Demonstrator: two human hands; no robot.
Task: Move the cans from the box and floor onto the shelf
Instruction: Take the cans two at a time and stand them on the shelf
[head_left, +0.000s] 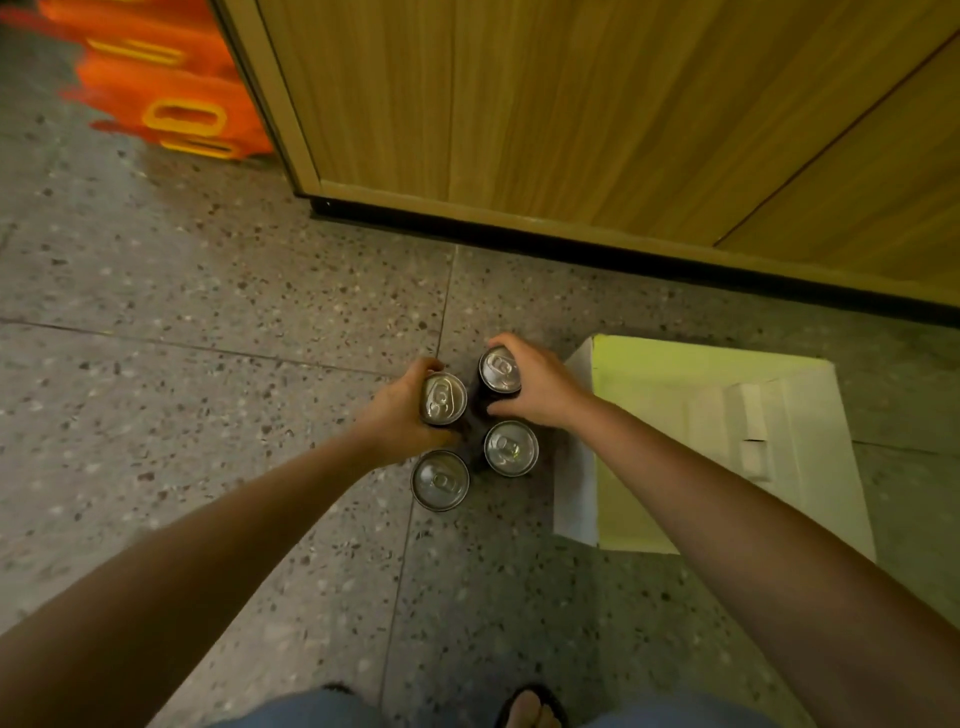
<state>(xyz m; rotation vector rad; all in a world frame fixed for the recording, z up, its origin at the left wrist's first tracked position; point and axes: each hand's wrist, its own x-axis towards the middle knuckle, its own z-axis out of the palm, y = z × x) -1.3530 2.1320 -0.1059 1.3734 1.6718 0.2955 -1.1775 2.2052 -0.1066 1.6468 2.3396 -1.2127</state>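
Note:
Several dark cans with silver tops stand upright in a tight cluster on the speckled floor. My left hand (397, 415) is wrapped around the far-left can (443, 399). My right hand (540, 387) grips the far-right can (500, 369). Two more cans stand free nearer to me, one on the left (440, 480) and one on the right (511, 448). An open white cardboard box (574, 467) lies just right of the cans, and its visible inside holds no cans. No shelf surface is in view.
A wooden cabinet panel (571, 114) with a black base strip (597, 254) stands behind the cans. Orange and yellow plastic items (166, 98) sit at the far left. My foot in a sandal (530, 709) is at the bottom edge.

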